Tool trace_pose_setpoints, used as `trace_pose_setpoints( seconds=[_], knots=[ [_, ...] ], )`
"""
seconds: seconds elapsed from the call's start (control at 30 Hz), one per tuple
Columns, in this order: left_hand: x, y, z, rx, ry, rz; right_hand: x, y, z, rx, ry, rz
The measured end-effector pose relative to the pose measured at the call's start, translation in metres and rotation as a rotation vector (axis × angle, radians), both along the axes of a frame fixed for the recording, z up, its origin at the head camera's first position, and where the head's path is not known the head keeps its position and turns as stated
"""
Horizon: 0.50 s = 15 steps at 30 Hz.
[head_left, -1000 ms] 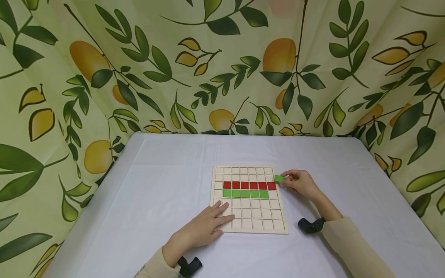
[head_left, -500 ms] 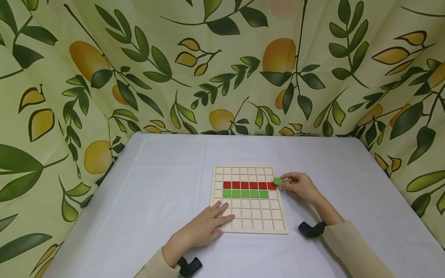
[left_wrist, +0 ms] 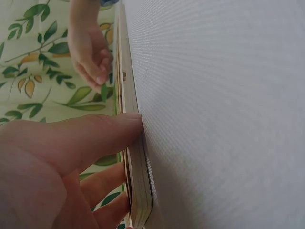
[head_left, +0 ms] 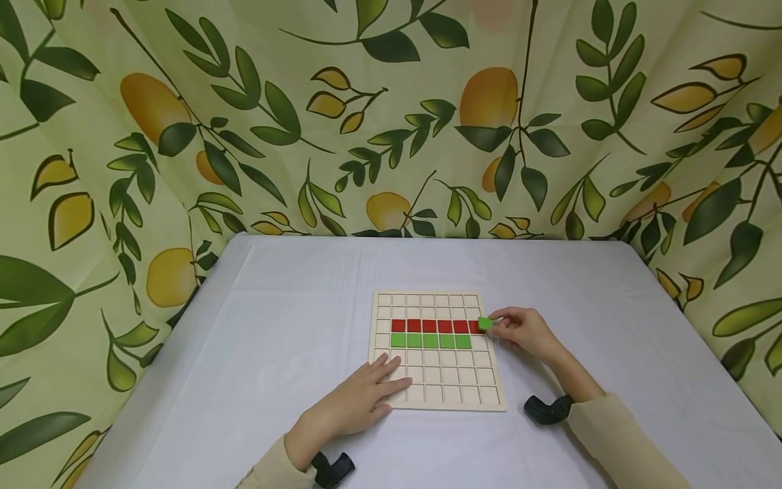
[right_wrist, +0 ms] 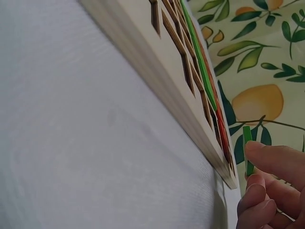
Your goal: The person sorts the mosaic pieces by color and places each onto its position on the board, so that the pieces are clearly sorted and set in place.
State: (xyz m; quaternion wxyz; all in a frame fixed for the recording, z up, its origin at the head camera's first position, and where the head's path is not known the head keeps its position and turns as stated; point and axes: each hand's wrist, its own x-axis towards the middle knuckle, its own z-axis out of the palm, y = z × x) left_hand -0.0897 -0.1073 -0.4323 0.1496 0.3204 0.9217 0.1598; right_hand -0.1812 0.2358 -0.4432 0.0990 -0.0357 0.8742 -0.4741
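Observation:
A pale wooden grid board (head_left: 432, 376) lies on the white cloth, with a row of red square tiles (head_left: 430, 326) and, just nearer, a row of green square tiles (head_left: 430, 341) in its cells. My right hand (head_left: 527, 333) pinches one loose green tile (head_left: 485, 323) between thumb and fingertips above the board's right edge, partly covering the rightmost red tile. That tile (right_wrist: 248, 150) appears edge-on in the right wrist view. My left hand (head_left: 354, 401) rests on the board's near left corner, fingers spread; its thumb (left_wrist: 112, 129) lies against the board's side in the left wrist view.
The white-covered table (head_left: 293, 305) extends around the board on all sides. A leaf-and-fruit patterned curtain (head_left: 391, 136) hangs behind and beside it. Black wrist devices (head_left: 548, 410) sit at both sleeves.
The right hand has brought the green tile slightly nearer and to the left, from beside the board to over its right edge. The left hand has stayed in place.

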Motion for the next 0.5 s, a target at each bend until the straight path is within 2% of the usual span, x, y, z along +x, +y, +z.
trace_pose_setpoints(
  seconds=[0.5],
  knots=[
    [0.0001, 0.0002, 0.0009, 0.004, -0.002, -0.002, 0.0066, -0.0022, -0.004, -0.033, -0.029, 0.042]
  ],
)
